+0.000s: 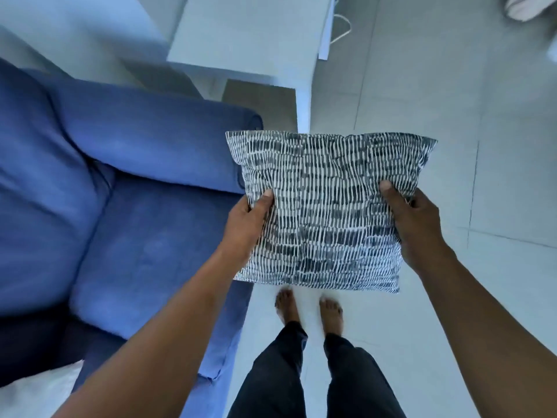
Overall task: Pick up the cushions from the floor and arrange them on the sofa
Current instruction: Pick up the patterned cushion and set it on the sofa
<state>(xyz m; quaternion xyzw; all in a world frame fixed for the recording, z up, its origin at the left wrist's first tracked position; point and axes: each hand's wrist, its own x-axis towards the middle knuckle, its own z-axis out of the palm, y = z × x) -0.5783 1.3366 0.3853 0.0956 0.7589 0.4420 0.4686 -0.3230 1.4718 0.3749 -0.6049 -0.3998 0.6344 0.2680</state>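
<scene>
Carrying step: cushion [325, 206] clamped at both side edges by left hand [247, 221] and right hand [413, 224], just right of the sofa [144, 236], next needing a swing leftward onto its seat.

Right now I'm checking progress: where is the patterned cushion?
In the head view, the patterned cushion is off the floor, held between the left hand and right hand, just right of the blue sofa armrest.

Both bare arms are stretched forward and down. The left hand [248, 220] and the right hand [417, 224] are held level and apart, each closed in a pinch with the thumb laid on top and the fingers hidden beneath. Two bare feet are planted side by side below.
</scene>
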